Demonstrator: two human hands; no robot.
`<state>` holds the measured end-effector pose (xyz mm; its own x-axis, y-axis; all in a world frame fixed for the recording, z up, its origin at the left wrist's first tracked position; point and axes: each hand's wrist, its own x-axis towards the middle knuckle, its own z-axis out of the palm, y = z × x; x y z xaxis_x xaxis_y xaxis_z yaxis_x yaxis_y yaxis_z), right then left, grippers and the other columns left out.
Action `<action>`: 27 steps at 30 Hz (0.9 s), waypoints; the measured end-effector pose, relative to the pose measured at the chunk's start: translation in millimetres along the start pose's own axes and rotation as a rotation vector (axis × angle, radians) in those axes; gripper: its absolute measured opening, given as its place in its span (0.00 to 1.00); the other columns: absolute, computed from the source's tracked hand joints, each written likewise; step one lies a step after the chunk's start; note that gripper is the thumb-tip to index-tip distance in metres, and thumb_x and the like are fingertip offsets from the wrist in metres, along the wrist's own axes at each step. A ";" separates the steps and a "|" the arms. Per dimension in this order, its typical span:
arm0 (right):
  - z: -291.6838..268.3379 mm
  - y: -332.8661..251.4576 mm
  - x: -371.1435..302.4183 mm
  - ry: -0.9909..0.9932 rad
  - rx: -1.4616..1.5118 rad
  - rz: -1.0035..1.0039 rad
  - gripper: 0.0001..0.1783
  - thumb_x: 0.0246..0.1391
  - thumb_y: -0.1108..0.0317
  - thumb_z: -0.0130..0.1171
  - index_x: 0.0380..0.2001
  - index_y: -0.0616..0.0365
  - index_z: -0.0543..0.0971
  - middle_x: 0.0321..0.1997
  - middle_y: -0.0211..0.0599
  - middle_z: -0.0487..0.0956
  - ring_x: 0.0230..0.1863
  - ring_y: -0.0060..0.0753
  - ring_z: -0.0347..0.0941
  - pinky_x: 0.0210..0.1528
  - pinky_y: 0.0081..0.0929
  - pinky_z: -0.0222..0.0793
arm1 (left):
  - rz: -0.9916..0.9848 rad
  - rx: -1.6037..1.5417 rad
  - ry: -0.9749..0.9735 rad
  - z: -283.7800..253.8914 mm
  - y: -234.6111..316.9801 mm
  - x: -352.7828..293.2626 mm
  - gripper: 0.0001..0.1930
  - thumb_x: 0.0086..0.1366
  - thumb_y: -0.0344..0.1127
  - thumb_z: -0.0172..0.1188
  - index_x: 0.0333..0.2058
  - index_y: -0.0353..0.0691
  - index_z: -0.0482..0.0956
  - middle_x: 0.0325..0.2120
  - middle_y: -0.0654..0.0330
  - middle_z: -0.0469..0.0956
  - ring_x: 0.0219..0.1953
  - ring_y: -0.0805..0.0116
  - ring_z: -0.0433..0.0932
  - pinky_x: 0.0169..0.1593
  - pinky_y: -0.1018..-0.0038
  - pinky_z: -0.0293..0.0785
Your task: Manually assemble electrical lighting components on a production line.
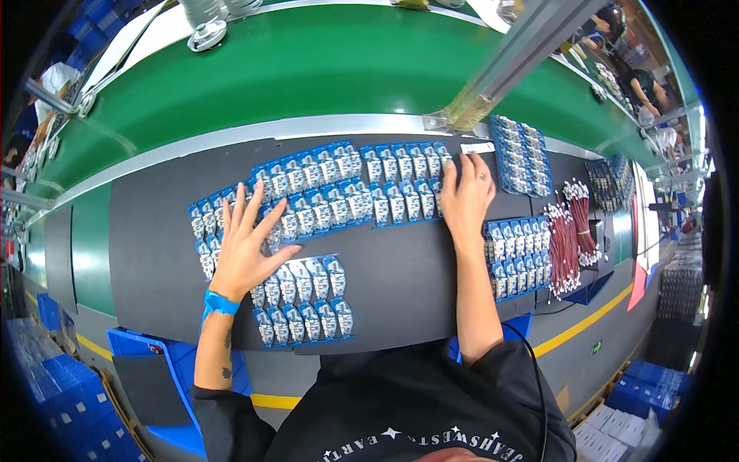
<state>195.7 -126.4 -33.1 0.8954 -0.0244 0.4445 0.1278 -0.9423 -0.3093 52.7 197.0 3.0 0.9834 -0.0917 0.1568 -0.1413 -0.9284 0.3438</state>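
Several blue circuit board panels, each with rows of white-topped parts, lie on the black work mat (400, 285). My left hand (246, 250) is spread, its fingertips resting on the left panel (202, 223) and the left end of the middle panel (331, 202). A blue band circles that wrist. At the right end of the right panel (404, 183), my right hand (467, 202) touches the edge with its fingers stretched out and a little apart. These three panels form a slightly bent row. Nearer me, another panel (304, 300) lies by my left wrist.
More panels (517, 258) lie right of my right forearm, with another panel (522, 158) behind. Bundles of dark red wires (566, 254) with white connectors lie farther right. Beyond the mat runs a green conveyor belt (308, 77); a metal post (508, 61) rises at its edge.
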 end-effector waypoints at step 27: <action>-108.8 -28.3 -97.5 -0.703 1.321 0.632 0.35 0.53 0.84 0.52 0.63 0.70 0.53 0.47 0.48 0.77 0.42 0.23 0.75 0.43 0.17 0.69 | 0.170 -0.113 -0.094 -1.1 78.3 -74.2 0.37 0.50 0.54 0.66 0.56 0.43 0.68 0.60 0.42 0.59 0.61 0.36 0.57 0.61 0.41 0.51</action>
<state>58.4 -133.7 23.9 0.9047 0.2228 -0.3632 -0.3910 0.0952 -0.9154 -31.4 131.5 19.3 0.9498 -0.2814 0.1365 -0.3128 -0.8508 0.4222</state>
